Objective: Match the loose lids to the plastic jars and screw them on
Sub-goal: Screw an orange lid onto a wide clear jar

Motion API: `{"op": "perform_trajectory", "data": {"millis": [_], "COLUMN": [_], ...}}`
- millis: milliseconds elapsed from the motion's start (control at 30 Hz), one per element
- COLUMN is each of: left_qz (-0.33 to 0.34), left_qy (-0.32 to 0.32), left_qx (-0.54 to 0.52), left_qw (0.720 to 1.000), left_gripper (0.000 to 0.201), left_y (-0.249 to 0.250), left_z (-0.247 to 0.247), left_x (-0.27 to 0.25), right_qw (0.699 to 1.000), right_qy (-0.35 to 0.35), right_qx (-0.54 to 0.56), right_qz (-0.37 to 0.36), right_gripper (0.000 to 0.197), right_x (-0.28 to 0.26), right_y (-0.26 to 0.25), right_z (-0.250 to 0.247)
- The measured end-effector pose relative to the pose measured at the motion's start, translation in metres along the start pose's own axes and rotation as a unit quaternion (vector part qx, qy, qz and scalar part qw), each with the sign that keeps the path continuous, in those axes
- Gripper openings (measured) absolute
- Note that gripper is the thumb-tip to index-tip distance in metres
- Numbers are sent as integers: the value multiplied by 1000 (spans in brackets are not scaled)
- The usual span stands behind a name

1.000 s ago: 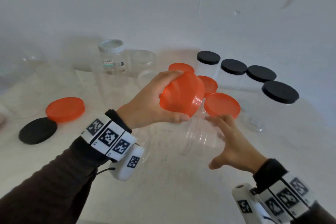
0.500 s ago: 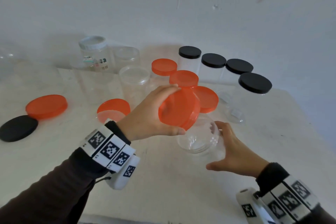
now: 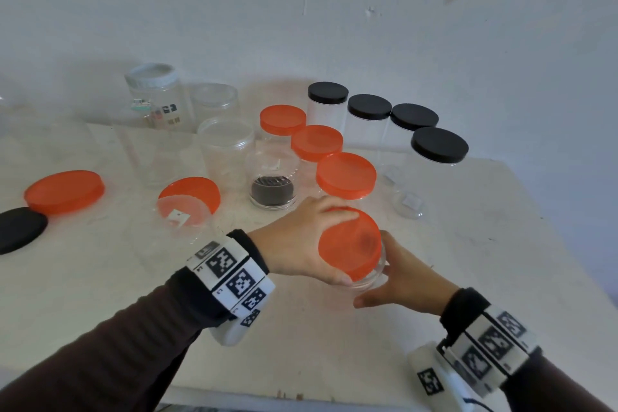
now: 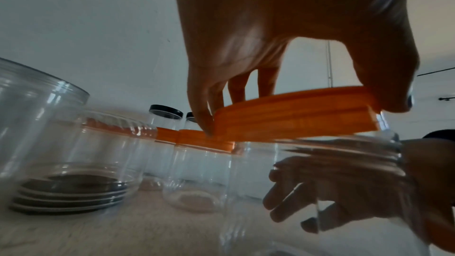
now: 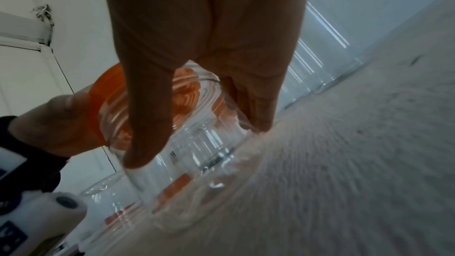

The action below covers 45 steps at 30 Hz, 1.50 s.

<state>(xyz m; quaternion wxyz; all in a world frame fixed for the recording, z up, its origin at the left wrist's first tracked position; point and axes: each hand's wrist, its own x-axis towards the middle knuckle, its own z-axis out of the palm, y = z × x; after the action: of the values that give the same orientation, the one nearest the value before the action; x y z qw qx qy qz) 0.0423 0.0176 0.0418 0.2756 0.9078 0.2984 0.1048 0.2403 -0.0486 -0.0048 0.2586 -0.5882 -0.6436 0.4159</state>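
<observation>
Nearest me, at the near right of the table [image 3: 334, 338], the person's right hand [image 3: 406, 281] wraps round the wall of a clear plastic jar [image 4: 344, 164], thumb on the near side and fingers [image 4: 290, 194] curled round the far side, showing through the plastic in the left wrist view. Just above it, the left hand [image 3: 301, 244] pinches an orange lid [image 3: 349, 244] by its rim, thumb near and fingertips far, and the lid sits on the jar's mouth slightly tilted, not seated flat that I can tell. The jar looks empty, thin-walled and light, so I'd judge it would skid or flex if squeezed hard; holding it low around the body while turning the lid by its ribbed edge seems the sound way. The lid looks stiff, light and a bit see-through, wide and shallow, with a ridged skirt. Beyond the hands three jars already wear orange lids [image 3: 346, 174], in a row running away. To their left stands an open jar with something dark at its bottom [image 3: 272, 192], and another open jar [image 3: 225, 144]. Farther left lie a loose orange lid [image 3: 63, 191] and a loose black lid [image 3: 20, 229]. At the far right four black-lidded jars [image 3: 369, 107] stand near the wall.
</observation>
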Motion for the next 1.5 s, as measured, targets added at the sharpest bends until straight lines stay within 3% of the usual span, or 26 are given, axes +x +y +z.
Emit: {"op": "perform_trajectory", "data": {"millis": [167,333,500,600,733,900,1067,1233,1367,1500], "left_qz": [10,10,-24,-77,-93,-97,-104,-96,-97,-108], "left_qy": [-36,-55,-47,-53,-42,-39,-32,-33,-25,-24], "left_qx": [82,91,-43,-147,-247,-282,-278,-270,-276,-275], "left_qw": [996,994,998,985,964,954,954,958,956,955], "left_gripper": [91,95,118,126,121,109,93,99,105,106], "left_y": [9,9,-1,-17,-32,-40,-47,-47,-45,-45], "left_z": [4,5,7,13,23,29,33,32,33,32], "left_x": [10,13,5,-4,-7,-6,-4,-2,-3,-4], "right_qw": [999,1000,999,996,962,893,868,856,865,857], "right_qy": [-9,-19,-51,-35,-98,-178,-204,-239,-213,-121], "right_qx": [34,25,9,-70,-234,-405,-443,-450,-446,-497], "right_qz": [5,6,11,-30,-104,-86,-90,-87,-90,-55], "right_gripper": [99,97,114,115,105,99,99,102,96,91], "right_x": [3,4,0,-3,0,14,24,29,28,22], "right_y": [-1,1,-11,-33,-66,-85,-96,-98,-98,-98], "right_z": [0,0,-19,-34,-35,-26,-23,-26,-25,-12]}}
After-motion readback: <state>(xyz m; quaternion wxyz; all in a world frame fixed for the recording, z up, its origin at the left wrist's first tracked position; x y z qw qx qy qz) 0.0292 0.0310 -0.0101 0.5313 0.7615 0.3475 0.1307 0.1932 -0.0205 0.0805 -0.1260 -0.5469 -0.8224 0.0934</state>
